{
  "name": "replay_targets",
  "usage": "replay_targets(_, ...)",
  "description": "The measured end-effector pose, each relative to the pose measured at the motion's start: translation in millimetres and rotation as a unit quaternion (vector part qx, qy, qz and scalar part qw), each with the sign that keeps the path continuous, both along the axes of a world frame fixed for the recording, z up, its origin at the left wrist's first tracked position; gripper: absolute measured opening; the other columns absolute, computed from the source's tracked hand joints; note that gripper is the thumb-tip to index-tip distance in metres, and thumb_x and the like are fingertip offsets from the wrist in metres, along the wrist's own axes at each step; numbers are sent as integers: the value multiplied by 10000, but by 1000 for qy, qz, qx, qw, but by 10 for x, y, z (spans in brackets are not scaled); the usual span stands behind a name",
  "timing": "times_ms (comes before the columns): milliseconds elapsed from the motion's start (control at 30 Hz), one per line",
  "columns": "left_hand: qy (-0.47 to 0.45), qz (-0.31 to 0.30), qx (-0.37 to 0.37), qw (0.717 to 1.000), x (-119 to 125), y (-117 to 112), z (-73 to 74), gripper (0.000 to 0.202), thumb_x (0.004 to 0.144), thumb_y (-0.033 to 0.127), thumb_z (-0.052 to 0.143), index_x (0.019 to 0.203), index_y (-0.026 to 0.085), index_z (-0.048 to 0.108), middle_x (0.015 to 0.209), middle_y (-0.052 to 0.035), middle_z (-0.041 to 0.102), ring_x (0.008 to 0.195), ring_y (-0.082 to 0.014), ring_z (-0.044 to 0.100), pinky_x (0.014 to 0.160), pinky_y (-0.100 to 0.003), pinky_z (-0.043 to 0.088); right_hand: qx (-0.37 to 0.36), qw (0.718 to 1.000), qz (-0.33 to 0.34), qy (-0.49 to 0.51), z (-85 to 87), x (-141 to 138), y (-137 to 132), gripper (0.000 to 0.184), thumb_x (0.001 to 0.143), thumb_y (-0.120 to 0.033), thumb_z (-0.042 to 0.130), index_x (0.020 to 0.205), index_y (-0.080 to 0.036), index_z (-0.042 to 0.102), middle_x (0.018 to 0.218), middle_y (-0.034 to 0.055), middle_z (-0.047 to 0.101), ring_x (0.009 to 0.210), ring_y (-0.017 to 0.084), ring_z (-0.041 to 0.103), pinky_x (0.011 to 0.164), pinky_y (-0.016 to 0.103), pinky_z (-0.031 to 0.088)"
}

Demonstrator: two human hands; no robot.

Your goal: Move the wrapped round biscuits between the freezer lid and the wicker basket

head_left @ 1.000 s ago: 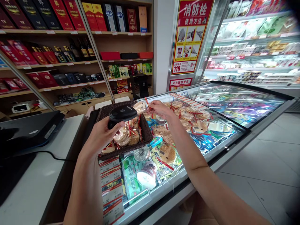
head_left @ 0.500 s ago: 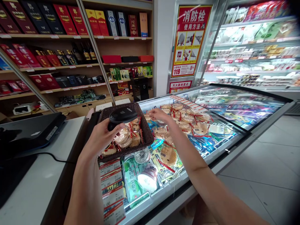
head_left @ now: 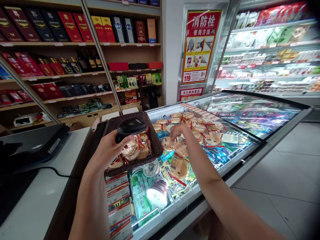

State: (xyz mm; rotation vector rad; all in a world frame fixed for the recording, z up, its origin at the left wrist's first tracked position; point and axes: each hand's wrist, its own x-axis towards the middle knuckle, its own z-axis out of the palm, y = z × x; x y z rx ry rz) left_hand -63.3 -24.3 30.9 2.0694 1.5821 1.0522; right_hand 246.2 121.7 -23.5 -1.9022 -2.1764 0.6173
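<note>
My left hand (head_left: 113, 143) grips a black handheld barcode scanner (head_left: 131, 126), its head above a brown woven basket (head_left: 135, 165). Inside the basket lie several round wafers (head_left: 143, 150) in clear wrap with red strips. Over the glass-topped freezer (head_left: 195, 200), my right hand (head_left: 178, 130) hangs with bent, parted fingers pointing down, just above a wrapped wafer packet (head_left: 167, 143). Whether its fingertips touch that packet I cannot tell. More wafer packets (head_left: 213, 137) are spread on the glass beyond my wrist, and a single one (head_left: 178, 167) lies closer to me.
Tubs (head_left: 157, 193) and green packs (head_left: 140, 190) show through the freezer glass. Price labels (head_left: 118, 206) line its left end. At left stands a counter (head_left: 47, 196) with a dark device (head_left: 47, 141) and a cable. Shelves of boxes (head_left: 107, 28) rise behind; a lit chiller (head_left: 272, 56) is at right.
My right hand has moved right and slightly nearer me, from beside the basket's far corner to over the wafer packets. My left hand keeps the scanner above the basket.
</note>
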Motion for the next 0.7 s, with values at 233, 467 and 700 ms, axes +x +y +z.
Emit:
replay_targets(233, 28, 6, 11, 1000, -10, 70, -67, 571, 731, 764, 555, 787, 196, 593, 645, -20, 595, 621, -184, 532, 556, -273, 380, 127, 986, -7, 108, 129, 162, 20, 217, 696, -163, 799, 795, -175, 606, 720, -23, 620, 646, 114, 536, 584, 206, 395)
replay_targets(467, 40, 18, 20, 999, -6, 85, -92, 559, 755, 751, 557, 796, 194, 589, 647, -17, 598, 612, -177, 524, 537, -262, 374, 221, 920, -41, 321, 227, -18, -79, 148, 892, -321, 608, 874, -179, 571, 719, -30, 539, 627, 109, 491, 570, 212, 373)
replay_targets(700, 28, 7, 24, 999, -14, 104, -117, 565, 758, 754, 556, 821, 194, 589, 656, -22, 609, 623, -186, 544, 534, -259, 386, 133, 904, 35, 405, 373, -212, -301, 168, 904, -326, 660, 900, -178, 582, 704, -38, 521, 605, 93, 476, 550, 195, 377)
